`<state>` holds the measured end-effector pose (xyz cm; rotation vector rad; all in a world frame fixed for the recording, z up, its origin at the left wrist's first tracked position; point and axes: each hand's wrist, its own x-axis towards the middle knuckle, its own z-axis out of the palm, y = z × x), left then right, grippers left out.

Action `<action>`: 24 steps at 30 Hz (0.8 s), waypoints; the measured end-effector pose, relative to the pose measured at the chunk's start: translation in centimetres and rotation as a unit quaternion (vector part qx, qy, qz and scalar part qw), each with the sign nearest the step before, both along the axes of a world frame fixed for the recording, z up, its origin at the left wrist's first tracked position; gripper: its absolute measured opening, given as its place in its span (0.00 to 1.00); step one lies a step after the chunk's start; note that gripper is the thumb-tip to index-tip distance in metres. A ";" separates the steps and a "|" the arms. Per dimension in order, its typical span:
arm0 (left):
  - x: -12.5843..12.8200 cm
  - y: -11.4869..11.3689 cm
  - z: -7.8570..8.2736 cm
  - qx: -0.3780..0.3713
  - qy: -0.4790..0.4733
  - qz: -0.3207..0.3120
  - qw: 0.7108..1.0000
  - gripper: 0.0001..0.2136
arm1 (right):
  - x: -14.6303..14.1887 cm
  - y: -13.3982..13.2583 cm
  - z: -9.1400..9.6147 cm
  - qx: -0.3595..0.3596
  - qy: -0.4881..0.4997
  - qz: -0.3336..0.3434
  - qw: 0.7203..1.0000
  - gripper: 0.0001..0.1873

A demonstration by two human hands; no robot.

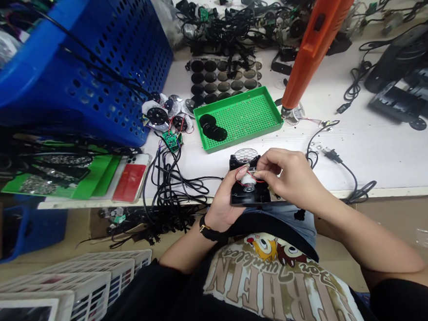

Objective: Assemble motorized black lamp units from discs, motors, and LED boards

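A cluttered white counter (pixel 383 148): a blue perforated basket (pixel 96 59) sits at its left and a green tray (pixel 246 116) of black discs (pixel 212 127) at centre. A sheet of dark round pads (pixel 220 78) lies behind the tray, tangled black cables (pixel 226 32) along the far edge. An orange tool (pixel 309 50) stands tip-down beside the tray, black housings (pixel 409 91) to the right.

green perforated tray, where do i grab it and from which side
Take the green perforated plastic tray by its raised near long rim, right half, from the person's side. It lies flat, so only the rim offers a hold; black discs pile at its left end and the orange tool stands by its far right corner.
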<state>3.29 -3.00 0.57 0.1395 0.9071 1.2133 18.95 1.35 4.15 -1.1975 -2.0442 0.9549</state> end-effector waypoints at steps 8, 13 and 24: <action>-1.3 -1.1 -0.1 0.118 0.079 -0.059 0.988 0.23 | 0.6 -0.8 -2.3 -0.215 0.238 0.003 0.947 0.30; -1.3 -2.0 0.0 0.218 0.161 -0.084 0.959 0.37 | 0.5 -1.5 -2.5 -0.368 0.295 0.091 0.877 0.49; -1.2 -2.1 -0.9 0.284 0.226 -0.070 0.929 0.36 | 0.2 -2.2 -2.8 -0.419 0.380 0.089 0.820 0.35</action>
